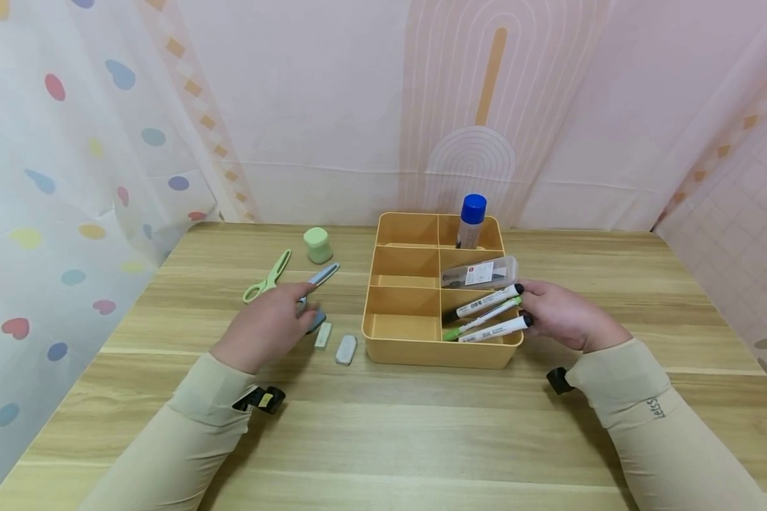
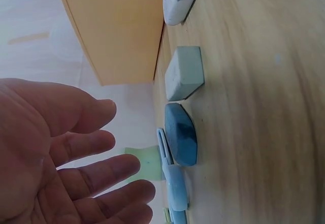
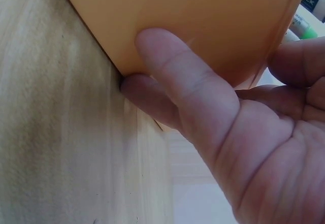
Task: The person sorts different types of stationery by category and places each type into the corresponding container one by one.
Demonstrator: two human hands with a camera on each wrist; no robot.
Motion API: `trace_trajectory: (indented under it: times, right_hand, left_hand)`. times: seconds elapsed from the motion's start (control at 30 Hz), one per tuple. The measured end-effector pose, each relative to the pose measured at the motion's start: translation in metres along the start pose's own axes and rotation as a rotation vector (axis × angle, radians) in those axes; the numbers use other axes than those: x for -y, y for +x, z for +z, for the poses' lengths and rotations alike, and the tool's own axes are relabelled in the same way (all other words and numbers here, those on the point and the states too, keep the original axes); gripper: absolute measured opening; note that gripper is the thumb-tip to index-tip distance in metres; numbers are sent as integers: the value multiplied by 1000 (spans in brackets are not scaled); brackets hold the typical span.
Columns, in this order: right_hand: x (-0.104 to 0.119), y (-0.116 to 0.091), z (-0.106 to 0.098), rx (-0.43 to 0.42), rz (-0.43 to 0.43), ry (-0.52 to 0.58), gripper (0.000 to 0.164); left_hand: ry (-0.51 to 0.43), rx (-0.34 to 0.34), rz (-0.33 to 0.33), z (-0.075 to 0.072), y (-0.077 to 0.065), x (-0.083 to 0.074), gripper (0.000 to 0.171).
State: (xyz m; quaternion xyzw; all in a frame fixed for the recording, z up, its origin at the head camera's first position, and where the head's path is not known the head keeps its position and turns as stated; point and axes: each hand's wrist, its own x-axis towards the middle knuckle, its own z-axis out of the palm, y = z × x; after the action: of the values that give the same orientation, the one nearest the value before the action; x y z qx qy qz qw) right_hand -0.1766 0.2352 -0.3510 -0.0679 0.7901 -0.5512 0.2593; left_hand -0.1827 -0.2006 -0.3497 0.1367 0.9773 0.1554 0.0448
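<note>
My left hand hovers over blue scissors and a blue eraser, fingers loosely bent and holding nothing. A pale green eraser and a white marbled eraser lie just right of it. My right hand rests against the right side of a yellow divided organizer; in the right wrist view the thumb lies along its outer wall. Inside its front right compartment lean two white markers with black caps and a green-tipped pen.
Green scissors and a green waisted object lie left of the organizer. A clear case and a blue-capped bottle stand in its right compartments. A patterned curtain hangs behind the table.
</note>
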Motion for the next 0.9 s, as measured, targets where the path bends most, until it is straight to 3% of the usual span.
trace_trajectory:
  times: [0.47,0.9]
  right_hand:
    - [0,0,-2,-7,4,2,56]
    - [1,-1,-2,-2,9,-5,57]
  left_hand:
    - [34,63,23,3,3,2,48]
    - [61,23,103,10,2,5,41]
